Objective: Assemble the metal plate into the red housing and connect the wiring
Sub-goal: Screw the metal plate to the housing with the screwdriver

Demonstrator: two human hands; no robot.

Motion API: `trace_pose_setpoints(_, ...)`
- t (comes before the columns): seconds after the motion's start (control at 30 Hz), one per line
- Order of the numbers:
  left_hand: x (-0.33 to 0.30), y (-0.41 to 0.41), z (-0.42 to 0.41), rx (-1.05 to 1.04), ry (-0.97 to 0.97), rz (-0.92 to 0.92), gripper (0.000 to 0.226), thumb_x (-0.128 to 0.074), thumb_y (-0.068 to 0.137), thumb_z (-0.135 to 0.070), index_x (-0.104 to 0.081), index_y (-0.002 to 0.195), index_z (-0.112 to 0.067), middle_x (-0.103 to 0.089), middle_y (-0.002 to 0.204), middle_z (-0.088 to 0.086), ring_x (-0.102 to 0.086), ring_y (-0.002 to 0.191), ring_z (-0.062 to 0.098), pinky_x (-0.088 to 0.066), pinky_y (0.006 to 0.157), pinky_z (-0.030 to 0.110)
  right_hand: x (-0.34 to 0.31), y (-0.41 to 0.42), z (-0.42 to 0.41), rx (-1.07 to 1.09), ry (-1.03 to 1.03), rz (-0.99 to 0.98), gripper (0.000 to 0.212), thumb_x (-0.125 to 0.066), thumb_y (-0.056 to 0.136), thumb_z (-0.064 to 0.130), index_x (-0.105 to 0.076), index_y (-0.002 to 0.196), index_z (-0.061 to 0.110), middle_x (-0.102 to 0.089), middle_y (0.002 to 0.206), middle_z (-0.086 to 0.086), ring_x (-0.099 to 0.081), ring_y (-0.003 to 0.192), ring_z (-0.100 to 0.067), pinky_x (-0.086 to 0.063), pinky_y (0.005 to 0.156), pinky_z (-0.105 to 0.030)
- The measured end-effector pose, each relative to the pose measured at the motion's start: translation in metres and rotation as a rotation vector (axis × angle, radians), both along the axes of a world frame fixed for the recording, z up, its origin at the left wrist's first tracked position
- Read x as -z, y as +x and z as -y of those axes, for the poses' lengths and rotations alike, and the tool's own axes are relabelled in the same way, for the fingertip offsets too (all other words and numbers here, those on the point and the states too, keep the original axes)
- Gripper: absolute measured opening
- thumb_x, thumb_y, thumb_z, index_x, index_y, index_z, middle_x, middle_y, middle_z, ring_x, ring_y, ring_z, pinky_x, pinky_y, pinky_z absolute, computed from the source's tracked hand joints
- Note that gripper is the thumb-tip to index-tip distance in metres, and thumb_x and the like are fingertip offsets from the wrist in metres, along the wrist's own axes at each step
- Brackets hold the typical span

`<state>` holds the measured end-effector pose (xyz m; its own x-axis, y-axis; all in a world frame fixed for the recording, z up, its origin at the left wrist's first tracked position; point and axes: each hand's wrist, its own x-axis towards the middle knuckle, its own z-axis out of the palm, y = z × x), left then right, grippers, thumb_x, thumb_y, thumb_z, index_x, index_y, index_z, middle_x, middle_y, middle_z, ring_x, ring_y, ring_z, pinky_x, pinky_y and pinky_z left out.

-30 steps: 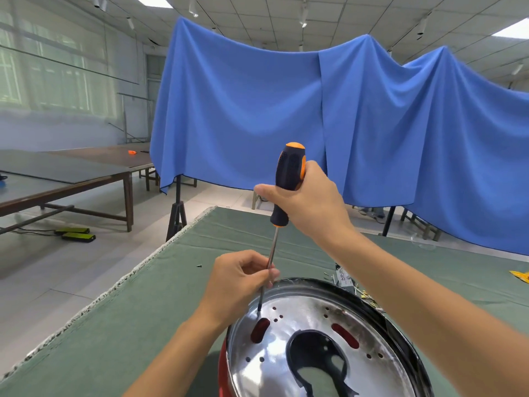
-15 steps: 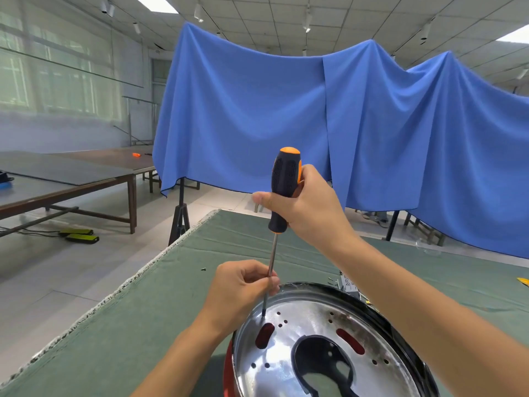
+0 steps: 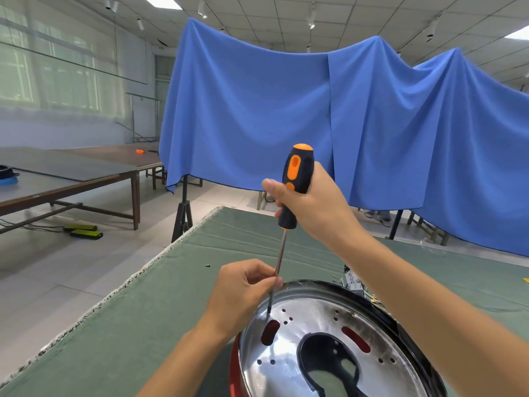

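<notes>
The plate is polished metal, mirror-bright and smooth, with dull dark specks round some of its holes, and it sits in a glossy red housing with a shiny black rim. The screwdriver has a thin, bare steel shaft and a matt black handle with smooth orange plastic inserts. The tabletop is covered in matt green felt-like cloth with a frayed pale edge, and the blue drape behind is soft, matt cloth.

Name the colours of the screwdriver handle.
Black with orange inlays and cap, on the plastic screwdriver handle; head view.
</notes>
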<state>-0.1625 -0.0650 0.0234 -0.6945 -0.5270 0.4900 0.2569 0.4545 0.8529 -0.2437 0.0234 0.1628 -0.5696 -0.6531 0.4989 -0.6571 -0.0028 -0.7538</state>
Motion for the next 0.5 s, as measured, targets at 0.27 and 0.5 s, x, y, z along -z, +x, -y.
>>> trace_pose_setpoints(0.27, 0.002, 0.001, 0.002, 0.029, -0.020, 0.029, 0.015, -0.071, 0.082, -0.006, -0.073, 0.081, -0.021, -0.075, 0.075, -0.008, -0.071, 0.073, 0.007, -0.055, 0.070, 0.017, -0.001, -0.007, -0.004, -0.022, 0.020, 0.017, 0.024, -0.076, 0.078, 0.021, -0.056, 0.092, 0.016, -0.069, 0.089, -0.008, -0.068, 0.088, -0.024, -0.055, 0.080, -0.045)
trace_pose_setpoints(0.5, 0.003, -0.003, 0.001, 0.021, -0.001, 0.035, 0.016, -0.070, 0.082, -0.006, -0.075, 0.078, -0.020, -0.074, 0.071, -0.003, -0.072, 0.069, 0.011, -0.057, 0.068, 0.022, 0.008, 0.006, -0.004, -0.041, -0.028, 0.027, 0.036, -0.074, 0.079, 0.033, -0.047, 0.099, 0.021, -0.061, 0.079, 0.003, -0.063, 0.066, 0.004, -0.049, 0.058, -0.009)
